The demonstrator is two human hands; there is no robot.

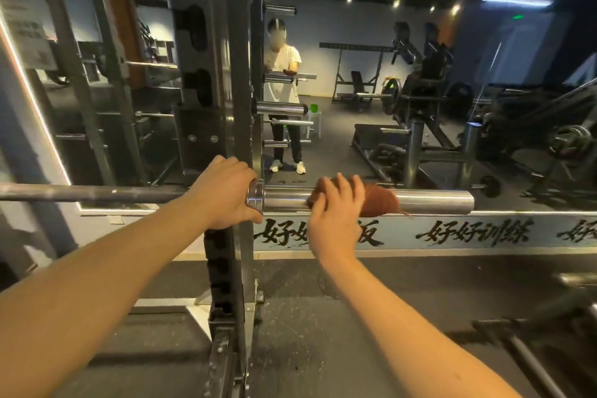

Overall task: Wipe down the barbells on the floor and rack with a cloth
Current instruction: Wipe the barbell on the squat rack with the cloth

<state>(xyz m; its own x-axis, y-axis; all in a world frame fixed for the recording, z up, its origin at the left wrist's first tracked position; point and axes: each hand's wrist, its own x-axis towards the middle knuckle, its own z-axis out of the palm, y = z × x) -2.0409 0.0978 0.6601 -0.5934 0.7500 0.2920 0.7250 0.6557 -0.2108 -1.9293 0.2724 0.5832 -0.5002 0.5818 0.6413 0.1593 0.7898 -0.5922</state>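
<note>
Both hands are on the barbell [436,202]: the left hand [226,192] curls round its collar, and the right hand [336,203] clamps a brown cloth [382,202] over the chrome sleeve. The bar lies level across the rack [226,284], in front of a mirror [420,90].

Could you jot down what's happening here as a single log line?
stage: wiping racked barbell | left hand: grips barbell at collar | right hand: holds brown cloth on sleeve

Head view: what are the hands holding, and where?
Left hand grips the barbell at the collar. Right hand holds a brown cloth wrapped over the sleeve, near its inner end.
</note>
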